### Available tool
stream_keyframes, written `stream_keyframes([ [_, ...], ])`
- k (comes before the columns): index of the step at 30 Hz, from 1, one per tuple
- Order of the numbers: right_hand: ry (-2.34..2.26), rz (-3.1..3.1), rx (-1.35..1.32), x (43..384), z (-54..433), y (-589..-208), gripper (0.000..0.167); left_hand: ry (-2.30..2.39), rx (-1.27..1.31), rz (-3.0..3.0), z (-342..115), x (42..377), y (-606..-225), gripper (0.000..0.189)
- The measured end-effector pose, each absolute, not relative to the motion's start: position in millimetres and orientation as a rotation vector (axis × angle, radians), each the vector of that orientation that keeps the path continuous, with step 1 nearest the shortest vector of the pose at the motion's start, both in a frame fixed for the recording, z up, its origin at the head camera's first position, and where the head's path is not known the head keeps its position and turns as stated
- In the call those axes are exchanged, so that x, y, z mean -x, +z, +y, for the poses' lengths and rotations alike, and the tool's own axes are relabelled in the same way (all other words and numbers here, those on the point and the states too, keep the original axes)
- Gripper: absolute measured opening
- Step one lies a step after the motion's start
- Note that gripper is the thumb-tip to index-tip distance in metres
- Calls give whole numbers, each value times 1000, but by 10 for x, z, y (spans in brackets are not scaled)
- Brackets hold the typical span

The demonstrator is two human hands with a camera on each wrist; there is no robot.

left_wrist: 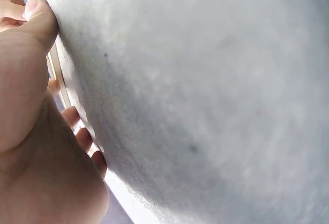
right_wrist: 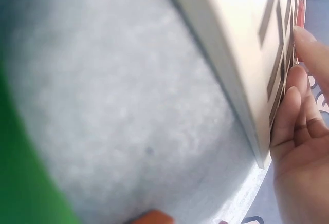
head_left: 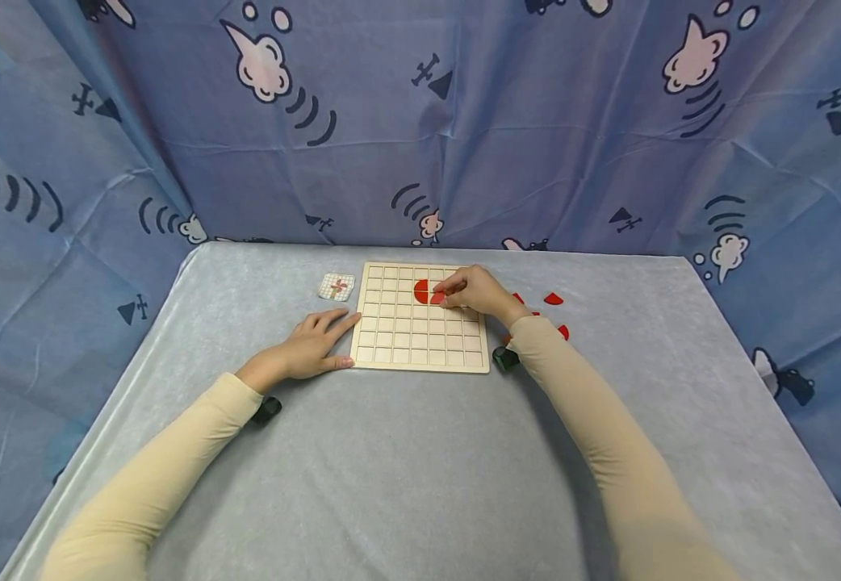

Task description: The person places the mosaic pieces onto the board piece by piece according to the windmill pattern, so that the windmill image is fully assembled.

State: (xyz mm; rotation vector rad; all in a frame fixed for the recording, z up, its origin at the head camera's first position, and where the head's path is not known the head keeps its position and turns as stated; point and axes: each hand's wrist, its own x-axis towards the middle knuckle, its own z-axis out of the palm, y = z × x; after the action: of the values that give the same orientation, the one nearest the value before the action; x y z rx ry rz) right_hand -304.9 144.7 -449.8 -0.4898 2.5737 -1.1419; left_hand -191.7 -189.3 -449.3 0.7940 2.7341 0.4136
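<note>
A pale wooden board with a grid of square recesses lies on the table. Red pieces form a left half-disc in its upper middle. Just right of them, my right hand pinches a red quarter-round piece between thumb and fingers, low over the grid. The fingers partly cover that piece, so whether it sits in a recess I cannot tell. My left hand lies spread beside the board, its index finger and thumb touching the left edge. In the left wrist view, the thumb rests at the board's rim.
Several loose red pieces lie right of the board, some partly hidden by the right forearm. A small card with a grid and coloured pattern lies at the board's upper left. Patterned blue cloth hangs behind the grey-covered table.
</note>
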Motion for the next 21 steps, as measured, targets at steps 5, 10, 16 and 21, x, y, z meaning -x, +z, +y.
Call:
stream_keyframes([
  [5,-1127,2581,487,3042,1449,-4512,33,412,-802,2736,-1896,1918,-4509,79],
  [10,-1131,2577,478,3032,1445,-4517,32,431,-823,2736,-1909,1921,-4540,79],
  [16,-1126,2580,474,3027,1444,-4520,32,419,-815,2726,-1918,1937,-4571,79],
  [21,-1129,2584,494,3034,1448,-4521,33,441,-838,2738,-1918,1933,-4564,79],
])
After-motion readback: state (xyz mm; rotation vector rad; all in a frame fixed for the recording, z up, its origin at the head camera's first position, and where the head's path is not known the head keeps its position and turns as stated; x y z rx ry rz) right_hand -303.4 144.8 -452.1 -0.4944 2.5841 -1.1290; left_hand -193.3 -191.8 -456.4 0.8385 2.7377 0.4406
